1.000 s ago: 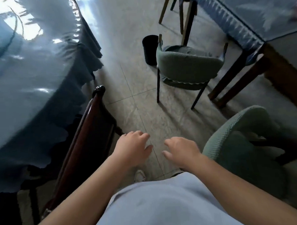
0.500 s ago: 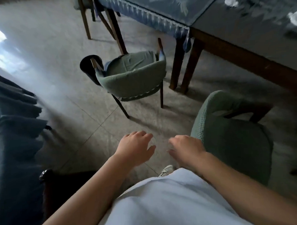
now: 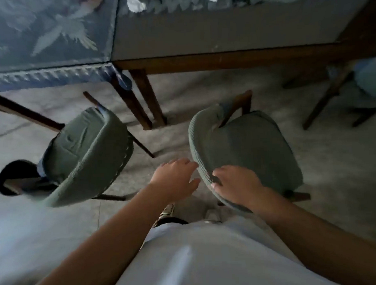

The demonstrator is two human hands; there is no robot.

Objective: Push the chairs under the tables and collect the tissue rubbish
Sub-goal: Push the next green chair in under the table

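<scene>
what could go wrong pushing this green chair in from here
The right hand rests on the near green chair, while the left hand sits at its edge, so a push may skew it. The wooden table leg stands just ahead-left and could catch it. The second green chair crowds the left side.

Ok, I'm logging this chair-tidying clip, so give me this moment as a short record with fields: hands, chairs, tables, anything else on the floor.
right hand: resting on the backrest rim of the right green chair, fingers curled over it
left hand: open, just left of that rim, contact unclear
left green chair: standing out from the blue-clothed table, not pushed in
wooden table: right green chair faces it, still outside
black bin: on the floor behind the left green chair
tissue rubbish: none clearly visible
</scene>
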